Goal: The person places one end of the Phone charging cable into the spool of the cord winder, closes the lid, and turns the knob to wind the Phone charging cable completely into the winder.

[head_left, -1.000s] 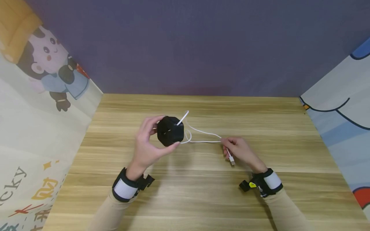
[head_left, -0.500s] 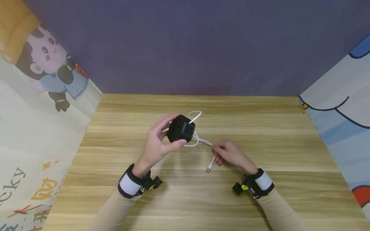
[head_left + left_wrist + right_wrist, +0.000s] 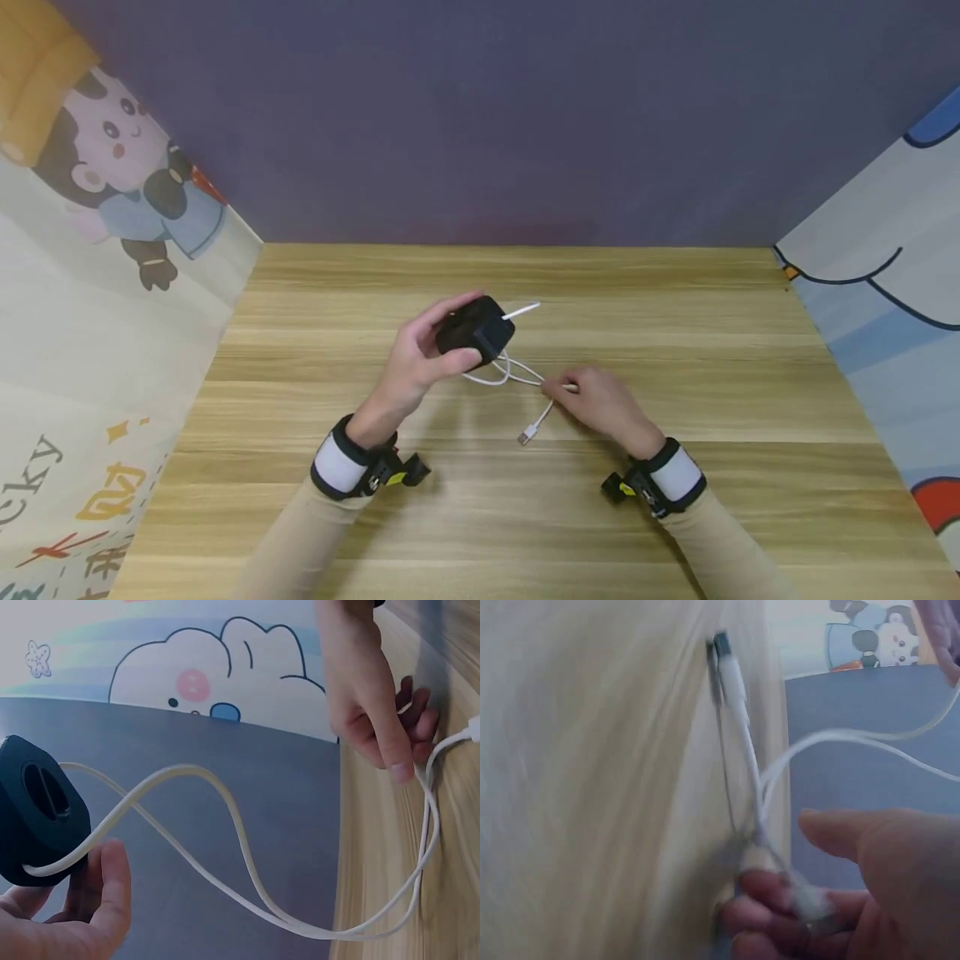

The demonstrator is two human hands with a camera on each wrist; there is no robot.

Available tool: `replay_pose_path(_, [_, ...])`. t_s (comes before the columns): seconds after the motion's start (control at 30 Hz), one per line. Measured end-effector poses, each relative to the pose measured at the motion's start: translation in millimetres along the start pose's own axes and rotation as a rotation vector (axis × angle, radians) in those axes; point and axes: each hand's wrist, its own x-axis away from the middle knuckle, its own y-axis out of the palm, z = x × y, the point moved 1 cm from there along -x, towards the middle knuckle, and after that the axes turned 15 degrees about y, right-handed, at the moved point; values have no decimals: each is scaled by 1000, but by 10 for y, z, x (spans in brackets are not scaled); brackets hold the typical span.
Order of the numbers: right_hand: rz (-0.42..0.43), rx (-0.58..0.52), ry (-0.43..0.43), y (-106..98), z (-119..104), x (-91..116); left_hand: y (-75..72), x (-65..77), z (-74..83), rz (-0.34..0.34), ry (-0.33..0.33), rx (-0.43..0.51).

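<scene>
In even light, my left arm point(image 3: 296, 542) throws a soft shadow toward the near edge of the surface point(image 3: 525, 533), my right fingers point(image 3: 748, 913) blurred in their wrist view

We see matt black plastic on the block point(image 3: 477, 325), smooth white plastic on the cable point(image 3: 187, 770) and a metal-looking tip point(image 3: 523, 438) on its plug point(image 3: 532, 431). Wood grain with a dull sheen covers the surface point(image 3: 480, 533); beyond its far edge we find a matt dark panel point(image 3: 495, 125).
</scene>
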Motion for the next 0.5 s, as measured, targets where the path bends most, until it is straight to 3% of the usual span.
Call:
replay_pose_path(0.13, [204, 85, 3, -124, -41, 28, 11, -10, 21, 1, -13, 46])
replay_pose_path(0.2, [314, 47, -28, -198, -68, 37, 17, -11, 33, -5, -19, 62])
replay_pose_path(0.33, [500, -158, -188, -341, -145, 46, 25, -13, 48, -46, -12, 27])
replay_pose_path(0.5, [541, -444, -428, -507, -301, 91, 20, -21, 41, -117, 45, -74])
